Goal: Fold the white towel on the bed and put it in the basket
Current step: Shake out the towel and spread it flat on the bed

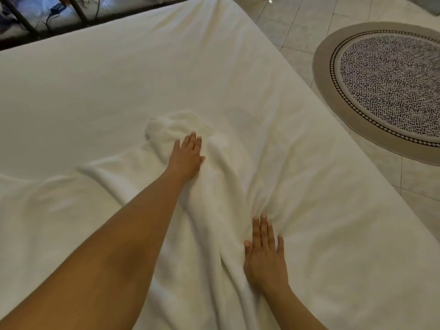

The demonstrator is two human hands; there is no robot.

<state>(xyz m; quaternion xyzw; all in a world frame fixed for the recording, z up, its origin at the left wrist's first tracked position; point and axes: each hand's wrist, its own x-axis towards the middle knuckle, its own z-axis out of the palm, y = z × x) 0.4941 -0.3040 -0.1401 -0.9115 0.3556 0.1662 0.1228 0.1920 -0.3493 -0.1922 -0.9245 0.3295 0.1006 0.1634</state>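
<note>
White towel point(209, 210): lies rumpled on bed point(95, 91), centre to lower centre of frame, w/ ridges and folds running lengthwise. Left hand point(187, 156): centre of frame, palm down, pressed flat on towel's far bunched end; fingers straight, close together, not gripping. Right hand point(265, 256): lower right, flat on towel's right side; fingers extended, slightly spread, nothing clamped. Round patterned rug point(385, 84): on tiled floor point(297, 27), upper right, beside bed.
</note>
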